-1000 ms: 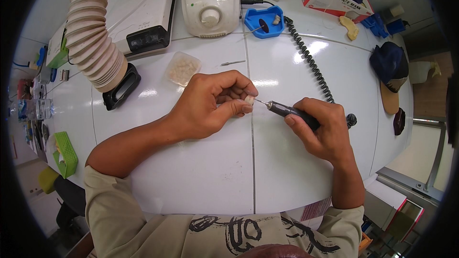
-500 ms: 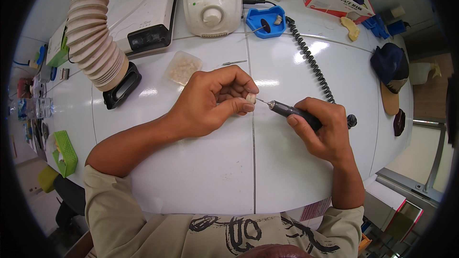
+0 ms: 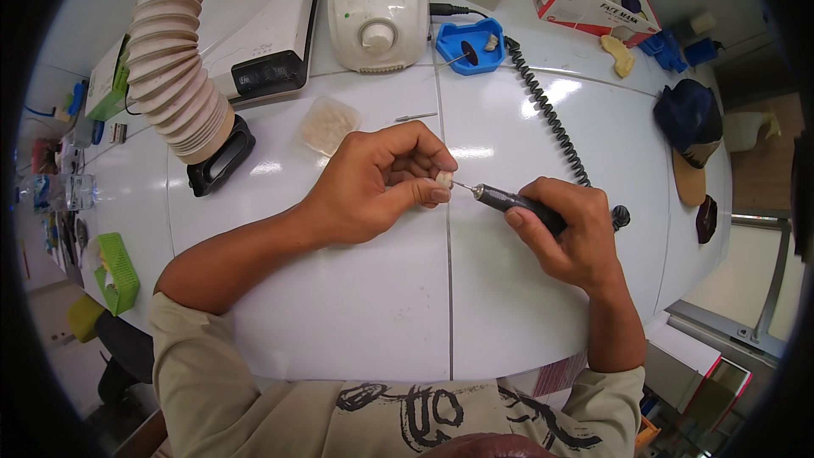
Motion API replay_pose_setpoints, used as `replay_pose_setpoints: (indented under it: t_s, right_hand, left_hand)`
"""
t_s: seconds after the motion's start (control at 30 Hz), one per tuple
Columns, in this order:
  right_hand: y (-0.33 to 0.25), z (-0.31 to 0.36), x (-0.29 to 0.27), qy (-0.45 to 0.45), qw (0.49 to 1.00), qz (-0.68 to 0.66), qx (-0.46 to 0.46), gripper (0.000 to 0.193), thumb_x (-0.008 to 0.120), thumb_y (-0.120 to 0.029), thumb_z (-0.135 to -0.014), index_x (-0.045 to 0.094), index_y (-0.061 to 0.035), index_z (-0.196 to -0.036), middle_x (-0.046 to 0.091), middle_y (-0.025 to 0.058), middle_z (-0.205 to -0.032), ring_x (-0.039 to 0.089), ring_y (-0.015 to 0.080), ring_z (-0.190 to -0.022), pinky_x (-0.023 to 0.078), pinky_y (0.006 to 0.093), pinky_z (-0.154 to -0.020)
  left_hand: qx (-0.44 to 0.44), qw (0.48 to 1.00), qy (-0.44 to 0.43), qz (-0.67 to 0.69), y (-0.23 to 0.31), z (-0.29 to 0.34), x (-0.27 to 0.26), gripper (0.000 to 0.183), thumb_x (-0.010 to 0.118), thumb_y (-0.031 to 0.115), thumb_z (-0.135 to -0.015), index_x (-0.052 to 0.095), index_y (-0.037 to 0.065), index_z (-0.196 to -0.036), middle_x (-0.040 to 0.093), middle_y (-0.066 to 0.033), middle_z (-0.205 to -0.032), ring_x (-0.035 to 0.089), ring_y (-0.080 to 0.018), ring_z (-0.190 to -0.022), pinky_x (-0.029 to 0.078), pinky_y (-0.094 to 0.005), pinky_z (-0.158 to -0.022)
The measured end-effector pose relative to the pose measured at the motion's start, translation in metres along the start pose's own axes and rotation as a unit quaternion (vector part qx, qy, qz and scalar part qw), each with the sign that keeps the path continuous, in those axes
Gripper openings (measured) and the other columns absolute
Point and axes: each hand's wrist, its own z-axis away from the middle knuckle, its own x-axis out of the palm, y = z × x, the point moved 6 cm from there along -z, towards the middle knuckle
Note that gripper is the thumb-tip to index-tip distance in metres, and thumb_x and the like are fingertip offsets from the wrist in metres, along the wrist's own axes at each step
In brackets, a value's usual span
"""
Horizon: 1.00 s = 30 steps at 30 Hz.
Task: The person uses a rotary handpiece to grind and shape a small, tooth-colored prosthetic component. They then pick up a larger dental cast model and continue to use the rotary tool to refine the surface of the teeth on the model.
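My left hand (image 3: 377, 180) pinches a small off-white dental crown (image 3: 444, 178) between thumb and fingertips above the white table. My right hand (image 3: 570, 225) is wrapped around a black rotary handpiece (image 3: 519, 206), held much like a pen. Its thin metal bur (image 3: 463, 185) points left, with the tip at the crown; whether it touches cannot be made out. Behind my left hand lie a loose metal bur (image 3: 415, 116) and a clear plastic box (image 3: 326, 125) of small pale pieces. From the far side a black coiled cord (image 3: 551, 114) runs toward my right hand.
A ribbed suction hose (image 3: 178, 68) with a black nozzle (image 3: 222, 155) hangs at the left. Farther back stand a white control unit (image 3: 378, 8) and a blue tray (image 3: 469, 49) holding a dark disc. A cap (image 3: 688, 123) lies right, a green basket (image 3: 117, 271) left.
Both hands keep nearly the same pose, with the crown and handpiece still held. The whole view has shifted slightly, and the handpiece sits a touch farther left.
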Motion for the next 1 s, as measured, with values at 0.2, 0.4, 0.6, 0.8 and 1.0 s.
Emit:
replay_pose_setpoints:
  t_s: [0.2, 0.4, 0.6, 0.8, 1.0]
  right_hand:
    - [0.003, -0.001, -0.015, 0.061, 0.998, 0.0, 0.004, 0.027, 0.084, -0.025, -0.1, 0.077, -0.0002, -0.091, 0.065, 0.0117, -0.064, 0.058, 0.0228, -0.052, 0.043, 0.0355, -0.055]
    - [0.021, -0.002, -0.024, 0.087, 0.994, 0.009, 0.059, 0.037, 0.079, -0.034, -0.106, 0.078, 0.0005, -0.093, 0.063, 0.0116, -0.062, 0.052, 0.02, -0.054, 0.041, 0.0374, -0.055]
    - [0.012, -0.01, -0.009, 0.109, 0.993, 0.001, 0.039, 0.04, 0.08, -0.04, -0.104, 0.08, -0.0007, -0.096, 0.068, 0.0144, -0.065, 0.061, 0.0251, -0.056, 0.047, 0.0398, -0.058]
    - [0.018, 0.015, -0.018, 0.129, 0.988, 0.064, 0.063, 0.045, 0.079, -0.051, -0.102, 0.083, -0.0064, -0.096, 0.072, 0.0162, -0.068, 0.07, 0.0355, -0.062, 0.055, 0.0456, -0.064]
    - [0.022, 0.015, -0.013, 0.118, 0.987, 0.093, 0.05, 0.052, 0.079, -0.056, -0.099, 0.087, -0.0051, -0.104, 0.078, 0.0177, -0.078, 0.075, 0.0344, -0.07, 0.059, 0.0432, -0.071]
  left_hand:
    - [0.053, 0.996, 0.036, -0.064, 0.005, 0.003, 0.002, 0.021, 0.079, -0.002, -0.105, 0.069, -0.004, -0.124, 0.073, -0.0078, -0.11, 0.074, -0.012, -0.104, 0.063, -0.0274, -0.093]
    - [0.103, 0.991, 0.026, -0.078, 0.003, -0.007, 0.005, 0.016, 0.083, 0.006, -0.103, 0.074, 0.0, -0.115, 0.076, -0.0024, -0.105, 0.072, -0.0074, -0.095, 0.057, -0.024, -0.082]
    - [0.13, 0.984, 0.057, -0.107, 0.008, 0.01, -0.006, 0.017, 0.084, 0.018, -0.105, 0.076, 0.003, -0.105, 0.074, 0.0015, -0.091, 0.068, -0.005, -0.079, 0.053, -0.0242, -0.068]
    - [0.115, 0.985, 0.046, -0.123, -0.002, 0.0, 0.015, 0.026, 0.073, 0.028, -0.115, 0.074, 0.003, -0.106, 0.066, 0.003, -0.084, 0.061, -0.0059, -0.078, 0.05, -0.0251, -0.068]
    - [0.127, 0.984, 0.057, -0.113, -0.01, 0.006, 0.015, 0.015, 0.074, 0.018, -0.113, 0.067, 0.005, -0.114, 0.064, 0.0012, -0.087, 0.058, -0.0071, -0.075, 0.048, -0.0268, -0.065]
